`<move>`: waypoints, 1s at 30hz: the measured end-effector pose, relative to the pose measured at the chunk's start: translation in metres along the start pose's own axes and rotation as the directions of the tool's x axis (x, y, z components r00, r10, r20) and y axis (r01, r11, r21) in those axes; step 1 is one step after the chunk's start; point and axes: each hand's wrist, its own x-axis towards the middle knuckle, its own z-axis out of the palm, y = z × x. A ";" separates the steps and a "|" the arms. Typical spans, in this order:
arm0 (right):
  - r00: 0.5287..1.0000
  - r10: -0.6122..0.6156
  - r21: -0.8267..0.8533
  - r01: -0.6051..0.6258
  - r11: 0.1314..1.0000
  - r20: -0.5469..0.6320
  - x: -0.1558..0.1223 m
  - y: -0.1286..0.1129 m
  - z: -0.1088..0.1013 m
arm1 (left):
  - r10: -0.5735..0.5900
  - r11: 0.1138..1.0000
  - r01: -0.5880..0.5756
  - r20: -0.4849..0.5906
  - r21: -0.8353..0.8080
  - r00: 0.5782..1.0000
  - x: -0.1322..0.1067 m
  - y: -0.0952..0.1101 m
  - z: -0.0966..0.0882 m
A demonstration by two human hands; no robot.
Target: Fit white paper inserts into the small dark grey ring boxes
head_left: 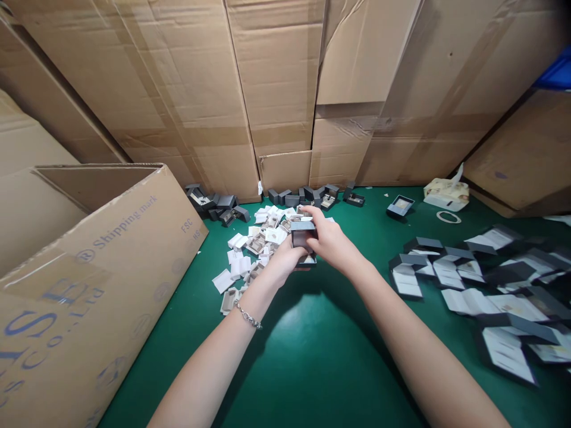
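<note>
Both my hands meet over the green table (312, 333) around a small dark grey box (302, 233) with its lid raised. My left hand (288, 257), with a silver bracelet on the wrist, cups the box from below and behind. My right hand (325, 238) grips its top and right side with curled fingers. Just beyond the box lies a heap of small white inserts (250, 252).
A large open shipping carton (89, 267) fills the left. Cardboard sheets (276, 89) wall the back. Small grey boxes (218, 205) line the far edge. Flat grey and white sleeves (486, 285) spread at the right, with a tape ring (448, 217) and a tissue pack (446, 193).
</note>
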 end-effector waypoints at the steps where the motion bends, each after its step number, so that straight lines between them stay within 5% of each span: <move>1: 1.000 -0.012 -0.009 0.012 1.000 0.002 0.000 0.000 0.000 | 0.004 1.000 -0.004 -0.003 0.027 1.000 0.000 0.001 0.000; 6: 0.998 -0.058 -0.002 0.058 0.998 0.008 0.001 0.002 0.002 | 0.031 0.996 -0.032 0.013 0.086 0.999 -0.002 0.005 -0.001; 13: 1.000 -0.002 0.012 0.002 1.000 0.001 0.002 0.004 0.004 | 0.171 0.969 -0.149 -0.100 0.194 0.980 0.006 0.005 -0.014; 17: 0.999 0.029 0.142 -0.026 0.990 -0.017 0.002 0.000 0.007 | 0.302 0.930 -0.245 -0.193 0.273 0.934 0.012 0.004 -0.020; 20: 0.989 0.127 0.264 -0.143 0.954 0.075 0.002 0.002 0.010 | 0.315 0.931 -0.250 -0.238 0.266 0.919 0.015 0.003 -0.022; 23: 0.952 0.192 0.354 -0.269 0.896 0.238 0.004 0.010 0.016 | 0.342 0.919 -0.282 -0.199 0.277 0.918 0.014 0.002 -0.021; 30: 0.924 0.132 0.483 -0.305 0.821 0.360 0.005 0.023 0.021 | 0.431 0.791 -0.346 -0.058 0.505 0.900 0.007 -0.005 -0.015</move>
